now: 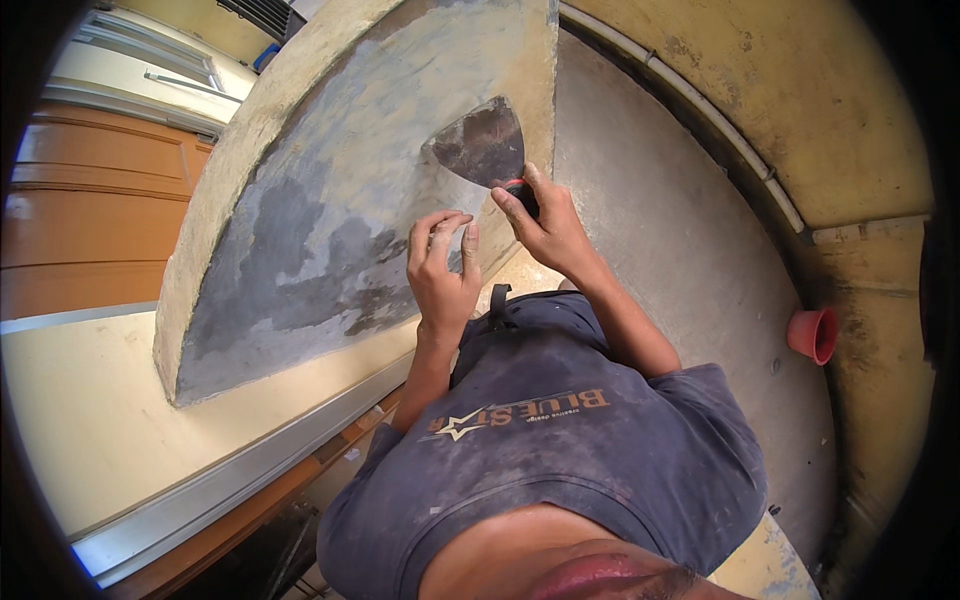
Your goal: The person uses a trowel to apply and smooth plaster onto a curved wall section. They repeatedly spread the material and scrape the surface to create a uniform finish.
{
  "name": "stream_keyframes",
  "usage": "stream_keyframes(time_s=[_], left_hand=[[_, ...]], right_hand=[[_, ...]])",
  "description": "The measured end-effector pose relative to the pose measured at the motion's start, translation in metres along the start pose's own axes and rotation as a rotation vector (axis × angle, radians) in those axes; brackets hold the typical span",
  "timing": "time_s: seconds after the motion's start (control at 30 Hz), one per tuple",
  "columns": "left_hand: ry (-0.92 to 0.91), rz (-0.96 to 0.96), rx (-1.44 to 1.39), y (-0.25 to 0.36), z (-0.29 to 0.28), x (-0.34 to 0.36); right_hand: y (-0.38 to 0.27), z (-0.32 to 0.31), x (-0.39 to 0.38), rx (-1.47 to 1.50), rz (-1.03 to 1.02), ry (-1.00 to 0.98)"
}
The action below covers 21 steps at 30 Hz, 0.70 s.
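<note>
A wide putty knife (pixel 480 145) with a stained, triangular metal blade and a dark handle with a red band is gripped in my right hand (pixel 550 225). Its blade points up and to the left, in front of the plastered surface. My left hand (pixel 442 270) is raised just left of the handle, fingers loosely bent and thumb apart from them, with nothing plainly visible between them. Both hands look dusty. Behind them stands a curved-edged wall panel (pixel 330 220), patchy with dark grey and pale plaster. Whether the blade touches it I cannot tell.
A red bucket (pixel 812 336) is at the right beside a stained yellow wall (pixel 800 110) with a pipe (pixel 700 105) along it. Grey concrete floor (pixel 680 220) lies right of the panel. Cream ledge (pixel 90 410), metal rail (pixel 240 480) and orange-brown wooden panelling (pixel 90 210) are left.
</note>
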State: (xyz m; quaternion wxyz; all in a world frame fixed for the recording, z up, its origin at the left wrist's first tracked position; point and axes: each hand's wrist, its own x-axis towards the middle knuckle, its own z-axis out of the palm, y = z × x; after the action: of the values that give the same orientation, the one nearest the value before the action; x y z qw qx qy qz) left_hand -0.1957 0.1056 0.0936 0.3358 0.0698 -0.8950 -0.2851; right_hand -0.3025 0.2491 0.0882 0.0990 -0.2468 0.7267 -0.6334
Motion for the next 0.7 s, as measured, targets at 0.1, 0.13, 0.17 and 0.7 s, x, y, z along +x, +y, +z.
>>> stream_keyframes(time_s=[0.1, 0.13, 0.17, 0.7], left_hand=[[0.130, 0.183, 0.059, -0.003, -0.019, 0.017], [0.128, 0.239, 0.046, -0.001, -0.021, 0.022], [0.118, 0.272, 0.039, 0.003, -0.020, 0.026], [-0.058, 0.624, 0.302, 0.003, 0.032, 0.094]], right_hand=[[-0.012, -0.018, 0.013, -0.276, -0.132, 0.032], [-0.016, -0.025, 0.017, -0.331, -0.157, 0.036], [-0.021, -0.034, 0.022, -0.414, -0.184, 0.023], [-0.012, -0.029, 0.055, -0.200, -0.054, -0.024]])
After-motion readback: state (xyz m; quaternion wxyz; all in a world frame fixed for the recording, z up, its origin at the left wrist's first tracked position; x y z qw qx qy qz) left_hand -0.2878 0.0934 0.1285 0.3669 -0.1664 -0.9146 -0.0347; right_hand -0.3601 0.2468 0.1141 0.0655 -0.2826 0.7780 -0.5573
